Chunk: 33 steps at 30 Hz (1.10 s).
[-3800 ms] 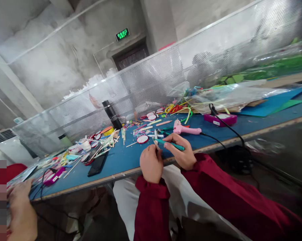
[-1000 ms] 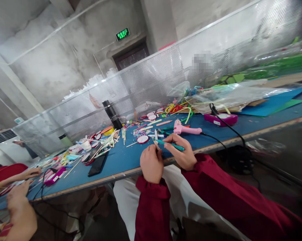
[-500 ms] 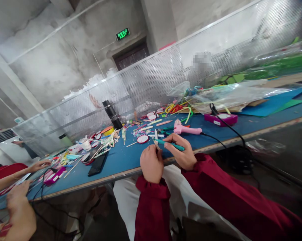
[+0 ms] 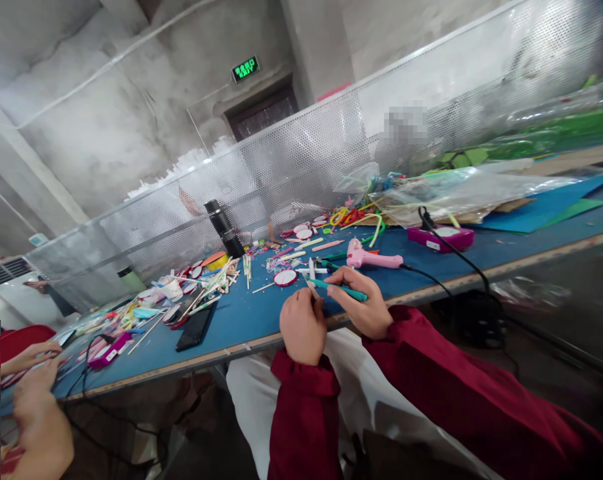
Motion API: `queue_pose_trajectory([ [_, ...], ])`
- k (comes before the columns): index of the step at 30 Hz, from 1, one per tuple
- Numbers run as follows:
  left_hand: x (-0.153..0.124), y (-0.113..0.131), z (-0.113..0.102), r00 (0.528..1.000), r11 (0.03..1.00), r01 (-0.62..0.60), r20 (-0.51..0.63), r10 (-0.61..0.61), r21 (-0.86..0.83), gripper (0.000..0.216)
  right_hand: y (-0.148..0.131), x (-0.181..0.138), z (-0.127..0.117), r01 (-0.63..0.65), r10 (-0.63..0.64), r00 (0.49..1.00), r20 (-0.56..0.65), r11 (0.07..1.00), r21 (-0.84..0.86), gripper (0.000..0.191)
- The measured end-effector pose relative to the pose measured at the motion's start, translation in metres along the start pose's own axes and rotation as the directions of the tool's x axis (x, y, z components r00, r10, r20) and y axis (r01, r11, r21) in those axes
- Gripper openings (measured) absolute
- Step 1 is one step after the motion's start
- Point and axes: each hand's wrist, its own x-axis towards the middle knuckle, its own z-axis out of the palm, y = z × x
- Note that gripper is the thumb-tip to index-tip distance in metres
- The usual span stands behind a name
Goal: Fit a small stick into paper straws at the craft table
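Observation:
My left hand (image 4: 302, 328) is closed around a thin wooden stick (image 4: 310, 285) at the near edge of the blue table (image 4: 241, 319). My right hand (image 4: 362, 305) grips a teal pen-like tool (image 4: 342, 288), whose tip points left toward the stick. Both hands are close together just in front of my lap, in dark red sleeves. A pink glue gun (image 4: 370, 257) lies on the table just beyond my right hand, its black cord running off to the right.
Craft sticks, red-and-white discs (image 4: 284, 277) and coloured scraps litter the table. A black phone (image 4: 195, 328) lies left, a dark bottle (image 4: 224, 229) stands behind. A purple box (image 4: 440, 236) sits right. Another person's hands (image 4: 34, 387) work at far left. A perforated metal screen backs the table.
My hands have barely moved. The other person's far hand at the left has drawn back from the table toward their body.

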Motion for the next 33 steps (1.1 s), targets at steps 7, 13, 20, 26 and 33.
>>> queue_pose_trajectory([
  [7, -0.0002, -0.0002, 0.0009, 1.0, 1.0, 0.005, 0.005, -0.005, -0.001, 0.011, -0.0014, 0.0006, 0.0002, -0.002, 0.002, 1.0, -0.002, 1.0, -0.008, 0.006],
  [13, -0.0002, -0.0002, 0.001, 1.0, 1.0, 0.009, 0.016, -0.009, -0.001, 0.01, 0.0008, -0.0001, 0.0006, -0.008, 0.008, 1.0, 0.003, 1.0, 0.011, 0.006],
  [20, -0.001, 0.0, -0.0001, 1.0, 1.0, -0.004, 0.009, 0.004, -0.002, 0.012, 0.0011, 0.0, 0.0012, -0.006, 0.006, 1.0, 0.0, 1.0, 0.012, 0.005],
  [26, -0.0007, 0.0003, -0.0002, 1.0, 1.0, -0.001, 0.006, 0.001, 0.003, 0.011, 0.0022, -0.0008, 0.0009, -0.018, 0.018, 1.0, 0.0, 1.0, 0.007, 0.006],
  [33, 0.0003, 0.0008, -0.0012, 1.0, 1.0, -0.003, 0.009, 0.003, 0.005, 0.011, 0.001, -0.0008, -0.0005, -0.021, 0.021, 1.0, 0.011, 1.0, 0.022, 0.006],
])
